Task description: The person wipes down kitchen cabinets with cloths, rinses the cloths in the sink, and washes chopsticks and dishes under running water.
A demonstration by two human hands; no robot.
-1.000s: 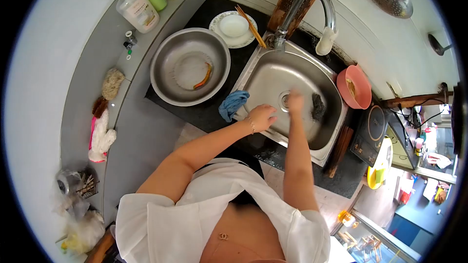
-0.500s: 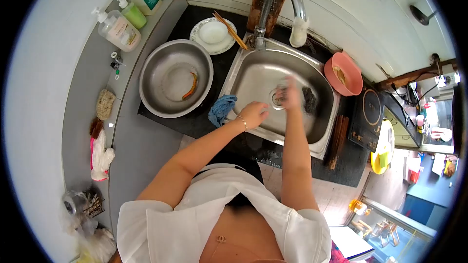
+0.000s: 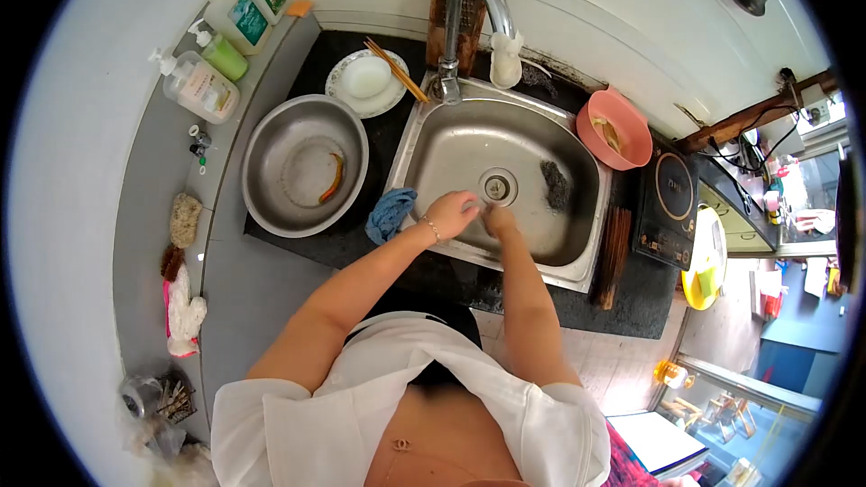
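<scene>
Both hands are close together over the front left part of the steel sink [image 3: 451, 151]. My left hand [image 3: 450, 214], with a bracelet at the wrist, has its fingers curled inward. Beside it is my right hand [image 3: 498, 219], its fingers drawn together just below the drain [image 3: 497, 188]. Between the fingertips something small and pale may show, too small to make out. A dark scouring pad [image 3: 555, 186] lies in the right side of the basin. The blue cloth [image 3: 391, 215] hangs over the sink's left edge, near my left wrist.
Left of the sink are a steel basin [image 3: 262, 171] holding a chili and plates [image 3: 343, 90] with chopsticks. The faucet [image 3: 448, 54] rises behind. To the right are a pink bowl [image 3: 635, 146], brown sticks [image 3: 613, 257] and an induction cooker [image 3: 666, 207].
My right hand has come back from over the drain toward my left hand, uncovering the drain. The camera view has shifted, so the counter items appear farther left.
</scene>
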